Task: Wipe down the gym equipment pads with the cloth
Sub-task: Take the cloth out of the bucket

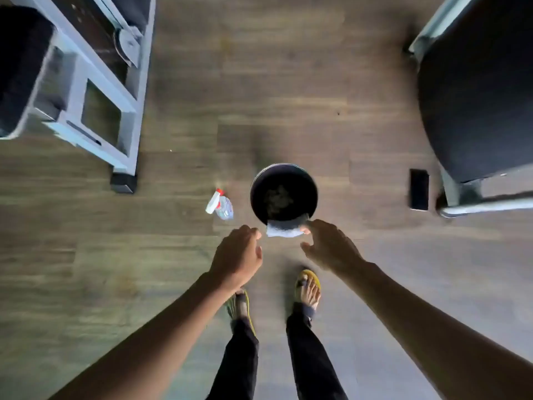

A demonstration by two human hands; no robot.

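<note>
A pale blue-grey cloth (284, 228) hangs over the near rim of a round black bucket (284, 194) on the wooden floor. My right hand (331, 245) reaches down to it, fingertips touching the cloth's right corner and thumb spread apart below. My left hand (238, 251) hovers just left of the cloth with loosely curled fingers and holds nothing. A black pad (478, 93) on a machine fills the upper right. Another black pad (20, 67) sits on the grey-framed machine at the upper left.
A clear spray bottle (220, 204) with a white and red trigger lies on the floor left of the bucket. A dark phone (419, 193) lies by the right machine's grey base (490, 204). The left machine's frame foot (124, 181) stands nearby. My sandalled feet are below.
</note>
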